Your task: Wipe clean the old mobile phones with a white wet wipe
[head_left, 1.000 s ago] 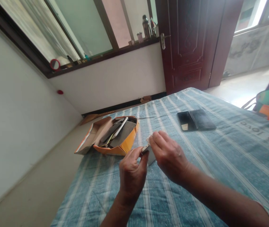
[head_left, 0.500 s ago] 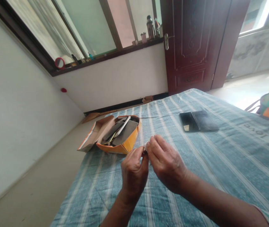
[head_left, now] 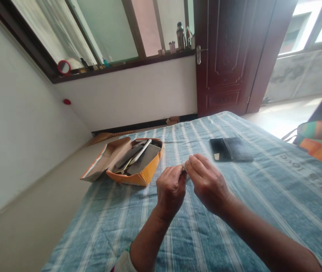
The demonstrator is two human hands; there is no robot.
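Note:
My left hand and my right hand meet above the bed, fingertips pinched together. Between them is a small whitish object, mostly covered by the fingers, so its kind cannot be made out. To the left of my hands stands an open orange cardboard box, its lid folded back. Dark flat phone-like pieces and a thin white-edged one fill the box. Beyond my right hand two dark flat devices lie side by side, with a small pale patch on the left one.
Blue-and-white striped cloth covers the bed. Behind it are a white wall, a dark red door and a window sill holding a thermos and a red round mirror. A colourful bag sits at the right edge.
Both hands have shifted a little right and up in the view, still pinching the small object together. The box and dark devices appear slightly further left as the camera turned.

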